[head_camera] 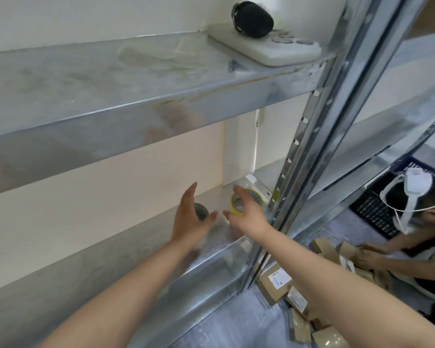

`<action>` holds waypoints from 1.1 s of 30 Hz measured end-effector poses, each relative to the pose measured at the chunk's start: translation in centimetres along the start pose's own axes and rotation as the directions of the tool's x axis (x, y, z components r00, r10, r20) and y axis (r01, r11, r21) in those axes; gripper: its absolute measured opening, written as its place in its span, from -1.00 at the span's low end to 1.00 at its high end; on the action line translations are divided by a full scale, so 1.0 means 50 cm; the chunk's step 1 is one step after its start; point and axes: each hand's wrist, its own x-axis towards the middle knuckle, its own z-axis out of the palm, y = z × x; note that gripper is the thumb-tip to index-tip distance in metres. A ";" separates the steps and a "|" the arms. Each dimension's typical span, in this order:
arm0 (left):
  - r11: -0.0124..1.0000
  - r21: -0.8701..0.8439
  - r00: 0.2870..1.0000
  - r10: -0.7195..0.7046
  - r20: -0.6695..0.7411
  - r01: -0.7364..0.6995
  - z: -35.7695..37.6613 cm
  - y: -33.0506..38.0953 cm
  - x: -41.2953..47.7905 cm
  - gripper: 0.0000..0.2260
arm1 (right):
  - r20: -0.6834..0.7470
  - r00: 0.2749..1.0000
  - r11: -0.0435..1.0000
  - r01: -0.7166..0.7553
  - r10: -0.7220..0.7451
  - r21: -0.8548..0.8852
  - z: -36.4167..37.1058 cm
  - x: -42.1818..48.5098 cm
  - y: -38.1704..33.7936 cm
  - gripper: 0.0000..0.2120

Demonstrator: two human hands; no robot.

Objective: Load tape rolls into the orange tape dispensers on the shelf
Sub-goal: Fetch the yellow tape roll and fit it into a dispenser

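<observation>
A stockroom or small packing room — bare metal shelving and parcels on the floor

Galvanised steel shelving (pixel 141 96) with slotted uprights (pixel 309 116) stands against a plain pale wall (pixel 86 187); on the lower shelf (pixel 161 267) sit a yellow-cored tape roll (pixel 239 205) and a smaller grey roll (pixel 201 210). Small brown cardboard boxes (pixel 274 280) with printed labels lie heaped on the grey floor (pixel 236 327) beside the rack, and a second person (pixel 417 222) crouches there with hands on the boxes — next to a dark blue plastic crate (pixel 377 212)
</observation>
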 end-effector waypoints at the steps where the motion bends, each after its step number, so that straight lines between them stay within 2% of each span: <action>1: 1.000 0.002 1.000 0.000 0.018 0.000 0.014 0.015 0.006 -0.24 | -0.051 0.999 1.000 0.006 -0.006 -0.014 -0.015 0.002 0.003 -0.27; 3: 1.000 -0.016 0.995 0.010 0.103 -0.009 0.046 0.037 0.015 -0.27 | -0.105 0.995 0.998 -0.008 0.001 -0.067 -0.037 0.002 0.017 -0.24; 6: 1.000 0.020 0.963 -0.003 0.268 -0.003 0.095 0.052 0.024 -0.20 | -0.078 0.992 0.978 -0.111 0.099 -0.176 -0.036 -0.014 0.046 -0.15; 10: 0.991 0.123 0.932 -0.089 0.351 0.048 0.139 0.063 0.057 -0.04 | -0.117 0.976 0.981 -0.191 0.185 -0.034 -0.011 -0.026 0.063 -0.19; 12: 0.988 0.081 0.906 -0.155 0.395 0.134 0.152 0.069 0.071 0.06 | -0.112 0.965 0.972 -0.231 0.235 0.049 -0.011 -0.025 0.064 -0.16; 14: 0.981 0.030 0.890 -0.186 0.417 0.191 0.162 0.068 0.079 0.05 | -0.107 0.959 0.963 -0.252 0.261 0.092 -0.016 -0.021 0.067 -0.18; 17: 0.987 0.039 0.916 -0.161 0.368 0.158 0.172 0.060 0.075 -0.16 | -0.120 0.965 0.970 -0.224 0.234 0.090 -0.018 -0.024 0.072 -0.25; 20: 0.990 -0.041 0.948 -0.119 0.296 0.137 0.166 0.067 0.067 -0.38 | -0.143 0.968 0.977 -0.192 0.204 0.094 -0.025 -0.031 0.071 -0.30; 23: 0.988 -0.117 0.967 -0.074 0.243 0.105 0.134 0.077 0.056 -0.42 | -0.155 0.979 0.988 -0.115 0.131 0.105 -0.035 -0.034 0.051 -0.32; 28: 0.980 -0.173 0.991 -0.076 0.106 0.094 0.045 0.094 0.025 -0.50 | -0.137 0.989 0.995 0.060 -0.049 0.074 -0.023 -0.031 -0.013 -0.32; 33: 0.967 -0.239 0.987 -0.122 -0.106 0.093 -0.070 0.078 -0.052 -0.62 | -0.001 0.987 0.983 0.158 -0.159 0.088 0.048 -0.047 -0.093 -0.27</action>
